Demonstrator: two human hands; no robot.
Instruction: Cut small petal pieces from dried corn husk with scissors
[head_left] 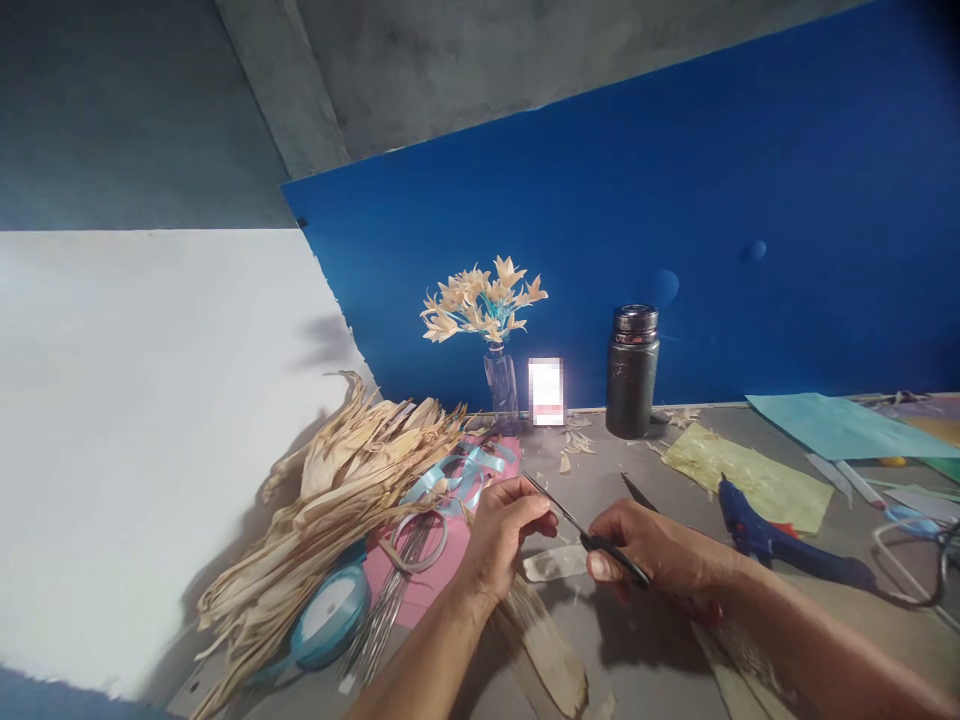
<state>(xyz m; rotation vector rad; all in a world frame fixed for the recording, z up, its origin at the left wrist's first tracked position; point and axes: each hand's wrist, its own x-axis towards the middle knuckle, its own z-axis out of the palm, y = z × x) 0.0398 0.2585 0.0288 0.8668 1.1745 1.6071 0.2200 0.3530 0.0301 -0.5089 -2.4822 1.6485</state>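
My right hand (626, 540) is closed round black-handled scissors (611, 558); a thin blade points up and left, its tip by my left fingers. Behind that hand, a second dark blade (637, 490) sticks out; I cannot tell whether it belongs to the same scissors. My left hand (510, 525) has its thumb and fingers pinched together beside the blade, and whatever is between them is hidden or too small to name. Below the hands, a pale strip (555, 563) and dried husk pieces (551, 650) lie on the grey table.
To the left lie a heap of dried husks (352, 470), a blue ribbon roll (330, 615), wires (386, 610) and pink paper (420, 580). Behind stand a vase (500, 385) of husk flowers (484, 300) and a dark flask (632, 380). A blue glue gun (772, 535) lies right.
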